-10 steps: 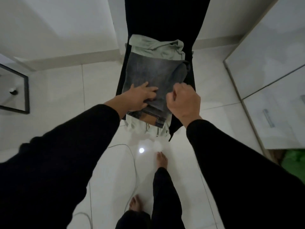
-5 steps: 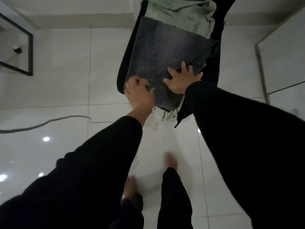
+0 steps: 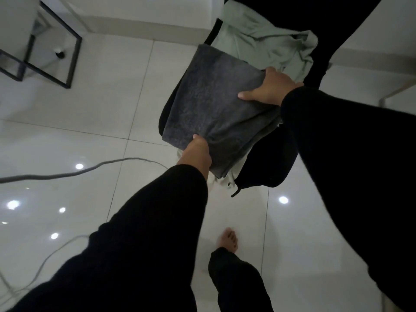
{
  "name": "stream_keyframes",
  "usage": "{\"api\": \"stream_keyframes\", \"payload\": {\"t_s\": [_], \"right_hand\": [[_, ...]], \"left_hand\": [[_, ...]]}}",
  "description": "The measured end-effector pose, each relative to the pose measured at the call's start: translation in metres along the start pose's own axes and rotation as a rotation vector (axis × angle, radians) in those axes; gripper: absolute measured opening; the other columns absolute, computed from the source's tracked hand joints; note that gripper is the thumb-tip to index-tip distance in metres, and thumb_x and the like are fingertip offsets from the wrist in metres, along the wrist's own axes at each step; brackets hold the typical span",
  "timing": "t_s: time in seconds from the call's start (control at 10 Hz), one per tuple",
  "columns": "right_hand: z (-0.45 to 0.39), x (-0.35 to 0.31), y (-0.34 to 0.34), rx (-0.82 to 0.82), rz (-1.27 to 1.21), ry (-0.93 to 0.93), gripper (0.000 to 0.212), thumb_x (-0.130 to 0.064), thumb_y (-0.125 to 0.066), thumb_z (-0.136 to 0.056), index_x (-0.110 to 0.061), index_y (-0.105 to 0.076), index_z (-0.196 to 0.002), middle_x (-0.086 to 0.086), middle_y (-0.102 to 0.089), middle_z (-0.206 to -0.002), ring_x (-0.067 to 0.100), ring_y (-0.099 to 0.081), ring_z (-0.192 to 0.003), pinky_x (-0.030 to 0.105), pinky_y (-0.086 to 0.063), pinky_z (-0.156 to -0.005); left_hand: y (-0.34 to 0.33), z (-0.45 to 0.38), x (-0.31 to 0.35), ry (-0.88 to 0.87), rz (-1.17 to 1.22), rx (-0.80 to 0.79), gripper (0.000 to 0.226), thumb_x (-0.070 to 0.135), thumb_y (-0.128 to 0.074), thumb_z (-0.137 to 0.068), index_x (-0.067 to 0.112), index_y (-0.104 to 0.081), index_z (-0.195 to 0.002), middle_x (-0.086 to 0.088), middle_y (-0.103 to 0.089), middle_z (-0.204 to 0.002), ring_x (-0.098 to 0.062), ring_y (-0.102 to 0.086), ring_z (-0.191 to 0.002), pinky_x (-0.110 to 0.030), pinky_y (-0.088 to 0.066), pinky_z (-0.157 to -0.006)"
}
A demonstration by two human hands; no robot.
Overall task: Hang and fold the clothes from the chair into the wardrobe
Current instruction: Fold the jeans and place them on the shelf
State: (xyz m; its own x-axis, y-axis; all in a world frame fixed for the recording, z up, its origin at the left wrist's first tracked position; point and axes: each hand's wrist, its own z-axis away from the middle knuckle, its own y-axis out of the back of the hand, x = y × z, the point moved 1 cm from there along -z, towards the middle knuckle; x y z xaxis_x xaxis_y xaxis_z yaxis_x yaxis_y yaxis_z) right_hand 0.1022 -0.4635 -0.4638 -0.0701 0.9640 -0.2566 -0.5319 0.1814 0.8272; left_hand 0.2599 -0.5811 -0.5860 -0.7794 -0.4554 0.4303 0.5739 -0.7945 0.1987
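Now both hands grip the folded jeans (image 3: pixel 216 104) on the chair (image 3: pixel 270 158): the left hand (image 3: pixel 197 154) pinches the near edge, fingers tucked under, and the right hand (image 3: pixel 271 87) clamps the far corner, where half a second ago it lay flat on top. The green shirt (image 3: pixel 265 43) lies behind. No writing is readable.

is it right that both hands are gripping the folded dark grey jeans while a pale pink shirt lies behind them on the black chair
Not quite: the head view shows the shirt is pale green, not pink. The rest holds: the left hand and right hand grip the folded dark grey jeans, with the shirt behind them on the black chair.
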Motion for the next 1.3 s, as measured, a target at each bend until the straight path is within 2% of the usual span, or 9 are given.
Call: {"api": "stream_keyframes", "payload": {"t_s": [0.1, 0.2, 0.3, 0.5, 0.6, 0.7, 0.8, 1.0, 1.3], "right_hand": [[0.002, -0.003, 0.01, -0.112, -0.12, -0.003, 0.104, -0.064, -0.079, -0.054, -0.011, -0.044, -0.137, 0.005, -0.052, -0.136, 0.028, -0.05, -0.123, 0.037, -0.037, -0.103], [0.012, -0.013, 0.02, -0.255, -0.224, -0.022, 0.087, -0.046, -0.084, -0.058, -0.011, -0.051, -0.131, 0.006, -0.059, -0.126, 0.031, -0.058, -0.109, 0.037, -0.047, -0.094], [0.029, -0.023, 0.031, -0.298, -0.333, -0.042, 0.074, -0.033, -0.077, -0.07, -0.006, -0.047, -0.133, 0.014, -0.056, -0.123, 0.036, -0.057, -0.106, 0.042, -0.049, -0.091], [0.091, -0.019, 0.066, -0.401, -0.576, -0.188, 0.045, -0.03, -0.074, -0.07, -0.003, -0.058, -0.102, 0.021, -0.067, -0.1, 0.038, -0.064, -0.091, 0.054, -0.049, -0.09], [0.128, -0.011, 0.09, -0.372, -0.71, -0.218, 0.059, -0.031, -0.078, -0.054, -0.006, -0.063, -0.106, 0.022, -0.069, -0.106, 0.041, -0.065, -0.099, 0.063, -0.042, -0.096], [0.167, 0.0, 0.113, -0.259, -0.812, -0.255, 0.071, -0.032, -0.08, -0.046, -0.007, -0.062, -0.11, 0.022, -0.068, -0.106, 0.04, -0.066, -0.096, 0.059, -0.047, -0.093], [0.216, 0.016, 0.133, -0.103, -0.888, -0.267, 0.08, -0.035, -0.081, -0.045, -0.008, -0.059, -0.117, 0.019, -0.067, -0.108, 0.039, -0.066, -0.095, 0.052, -0.052, -0.09], [0.359, 0.044, 0.161, 0.318, -0.925, -0.311, 0.059, -0.034, -0.071, -0.081, -0.001, -0.053, -0.126, 0.006, -0.061, -0.12, 0.03, -0.06, -0.108, 0.039, -0.046, -0.1], [0.556, 0.156, 0.144, 0.643, -0.63, -0.806, 0.042, -0.025, -0.046, -0.097, 0.0, -0.051, -0.131, 0.021, -0.052, -0.135, 0.036, -0.049, -0.124, 0.033, -0.039, -0.099]], "left_hand": [[0.002, 0.023, 0.011, 0.129, 0.157, 0.124, 0.084, 0.07, -0.023, -0.085, 0.009, -0.031, -0.143, -0.012, -0.041, -0.142, -0.035, -0.04, -0.13, -0.047, -0.034, -0.111], [0.009, 0.027, 0.009, 0.218, 0.258, 0.075, 0.078, 0.065, -0.042, -0.087, 0.012, -0.03, -0.143, -0.007, -0.043, -0.141, -0.028, -0.043, -0.128, -0.038, -0.035, -0.107], [0.018, 0.037, 0.007, 0.181, 0.253, 0.05, 0.078, 0.067, -0.045, -0.084, 0.016, -0.034, -0.142, -0.005, -0.046, -0.141, -0.027, -0.047, -0.126, -0.039, -0.037, -0.104], [0.047, 0.068, 0.02, 0.078, 0.294, -0.05, 0.098, 0.077, -0.063, -0.057, 0.02, -0.043, -0.133, -0.006, -0.056, -0.129, -0.034, -0.057, -0.111, -0.049, -0.047, -0.095], [0.063, 0.103, 0.042, -0.036, 0.307, -0.158, 0.093, 0.072, -0.072, -0.053, 0.021, -0.048, -0.127, -0.007, -0.06, -0.12, -0.034, -0.06, -0.104, -0.052, -0.049, -0.093], [0.074, 0.133, 0.065, -0.114, 0.216, -0.234, 0.106, 0.075, -0.077, -0.035, 0.022, -0.053, -0.124, -0.007, -0.063, -0.118, -0.035, -0.063, -0.101, -0.055, -0.05, -0.088], [0.076, 0.155, 0.083, -0.19, 0.114, -0.248, 0.102, 0.077, -0.07, -0.045, 0.018, -0.051, -0.126, -0.008, -0.063, -0.116, -0.036, -0.063, -0.1, -0.055, -0.049, -0.089], [0.07, 0.296, 0.104, -0.472, -0.185, -0.306, 0.073, 0.058, -0.054, -0.085, 0.007, -0.044, -0.136, -0.007, -0.053, -0.126, -0.034, -0.054, -0.115, -0.046, -0.045, -0.099], [-0.034, 0.491, 0.045, -0.917, -0.631, -0.507, 0.076, 0.055, -0.064, -0.079, -0.002, -0.048, -0.127, -0.017, -0.056, -0.126, -0.038, -0.055, -0.113, -0.044, -0.046, -0.099]]}}
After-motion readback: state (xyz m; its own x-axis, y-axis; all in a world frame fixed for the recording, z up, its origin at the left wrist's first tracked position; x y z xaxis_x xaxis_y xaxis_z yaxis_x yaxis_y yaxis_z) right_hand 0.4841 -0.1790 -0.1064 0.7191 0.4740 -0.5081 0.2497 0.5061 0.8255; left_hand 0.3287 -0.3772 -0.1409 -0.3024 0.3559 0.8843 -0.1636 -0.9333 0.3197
